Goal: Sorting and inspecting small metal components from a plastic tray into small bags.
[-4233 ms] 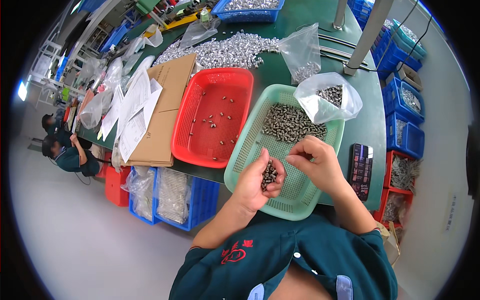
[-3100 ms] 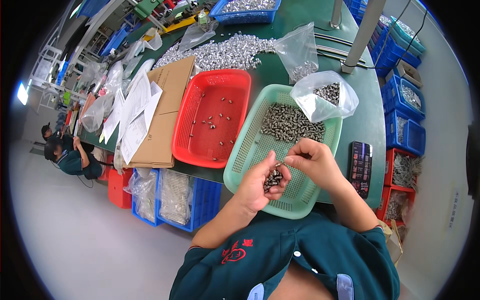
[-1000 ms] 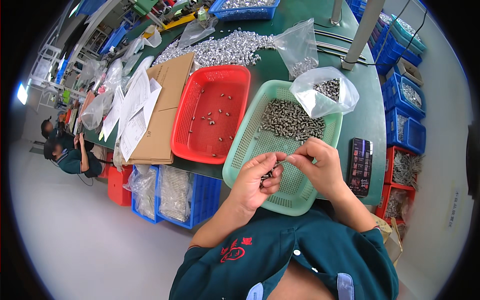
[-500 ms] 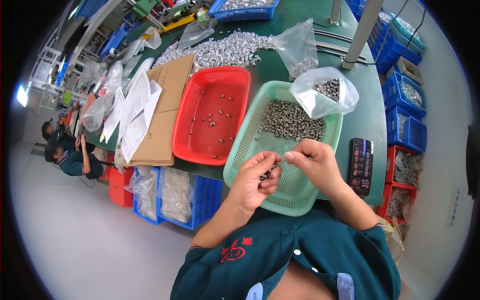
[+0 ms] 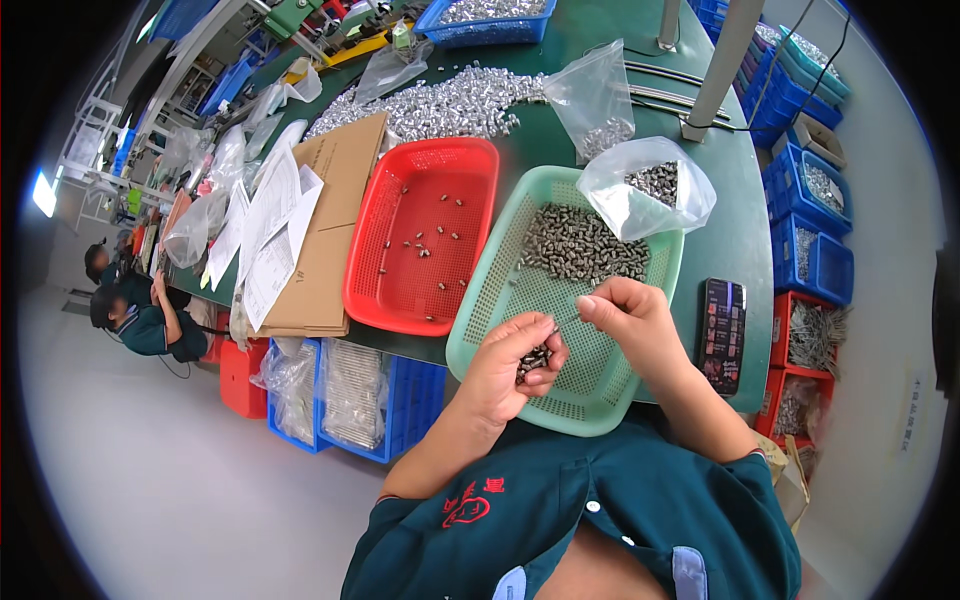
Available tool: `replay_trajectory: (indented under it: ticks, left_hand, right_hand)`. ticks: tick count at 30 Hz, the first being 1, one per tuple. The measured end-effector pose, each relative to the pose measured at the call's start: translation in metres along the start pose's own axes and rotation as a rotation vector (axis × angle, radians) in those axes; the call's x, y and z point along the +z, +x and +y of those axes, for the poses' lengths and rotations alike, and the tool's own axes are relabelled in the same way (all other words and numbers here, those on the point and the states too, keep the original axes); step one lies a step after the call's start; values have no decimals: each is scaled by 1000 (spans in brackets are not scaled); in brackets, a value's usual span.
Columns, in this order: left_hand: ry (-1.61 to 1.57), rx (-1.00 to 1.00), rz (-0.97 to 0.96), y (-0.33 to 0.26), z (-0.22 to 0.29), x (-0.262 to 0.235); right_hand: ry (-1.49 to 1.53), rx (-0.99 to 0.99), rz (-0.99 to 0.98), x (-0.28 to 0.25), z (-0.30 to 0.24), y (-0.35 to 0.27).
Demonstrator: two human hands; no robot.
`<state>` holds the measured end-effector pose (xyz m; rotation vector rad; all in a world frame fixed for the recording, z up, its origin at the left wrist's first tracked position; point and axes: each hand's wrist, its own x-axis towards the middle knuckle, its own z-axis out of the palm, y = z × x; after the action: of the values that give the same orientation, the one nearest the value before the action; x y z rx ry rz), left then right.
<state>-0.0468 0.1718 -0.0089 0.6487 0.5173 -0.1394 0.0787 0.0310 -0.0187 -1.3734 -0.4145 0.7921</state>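
My left hand (image 5: 500, 370) is closed around several small dark metal cylindrical pieces (image 5: 533, 364), held above the near part of a light green perforated basket (image 5: 590, 355). Beside it, my right hand (image 5: 637, 315) has thumb and forefinger pressed together over the basket's right side; whatever may be between them is too small to make out. A gap separates the two hands. A heap of the same dark metal pieces (image 5: 580, 243) lies in the far half of the basket. An opened clear bag (image 5: 610, 190) with more pieces leans over its far right corner.
Left of the green basket stands a red basket (image 5: 400, 295) with scattered pieces. Cardboard (image 5: 320, 255) and papers (image 5: 270, 250) lie further left. Shiny silver parts (image 5: 440, 105) are piled behind. A phone (image 5: 722, 335) rests at right. Two people (image 5: 150, 310) are at far left.
My right hand has drawn slightly away from my left, widening the gap between their fingertips. My left fingers have shifted a little around the metal pieces.
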Motion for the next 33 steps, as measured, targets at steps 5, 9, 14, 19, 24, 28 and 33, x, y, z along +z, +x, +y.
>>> replay_trajectory:
  ticks: [5, 9, 14, 19, 24, 28, 33]
  left_hand:
    - [-11, 12, 1, 0, -2, -1]
    - [-28, -1, -24, -1, -1, 0]
    - [-41, 18, -16, -2, -2, 1]
    - [-41, 2, -29, -3, -3, -1]
    - [-114, -42, -59, -2, -4, -4]
    - [-88, -26, -50, -4, -3, -1]
    - [-56, -15, -52, -4, -3, -1]
  right_hand:
    - [-437, -396, 17, -2, -13, 1]
    - [-471, -387, 20, -2, -18, 2]
    - [-457, -353, -4, -2, -15, 0]
    - [-469, -352, -53, 0, -17, 3]
    - [-510, -552, -69, 1, -16, 3]
    - [-428, -385, -81, -1, -16, 2]
    - [-220, -105, -125, -4, -13, 5]
